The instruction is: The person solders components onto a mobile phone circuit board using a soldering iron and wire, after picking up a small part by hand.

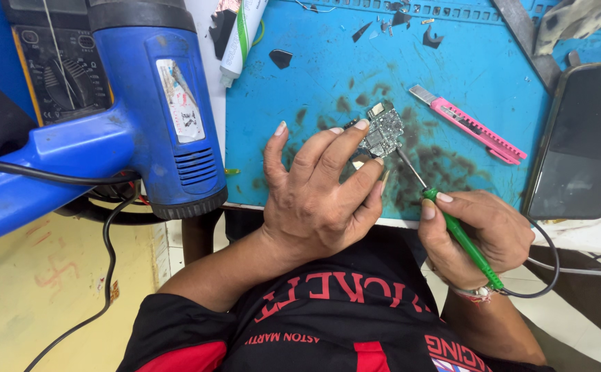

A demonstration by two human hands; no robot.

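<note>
From the head camera, the left hand [314, 189] is closed around a small circuit board [382, 131], fingers over its near edge and thumb tucked below, pinning it against the blue work mat [328, 76]. The board sits just above the centre of the picture, at about one o'clock from the left hand, over a patch of dark scorch stains on the mat. It looks thin, light and stiff, thick with tiny parts, so it is likely fragile; the bare edges, where the fingers already press, seem the safest place to hold. Its long axis runs roughly from seven o'clock to one o'clock.

The right hand [480, 234] is wrapped in a pen grip around a green soldering iron [462, 238]. The iron's long axis runs from five o'clock up to eleven o'clock, its metal tip meeting the board's lower right edge, and a black cord trails from its back end. The tip is probably hot, so only the green handle is fit to grip.

At two o'clock from the board lies a pink utility knife [471, 125]. A phone [583, 141] rests at three o'clock. A big blue heat gun [156, 103] stands at nine o'clock, nozzle downward.
</note>
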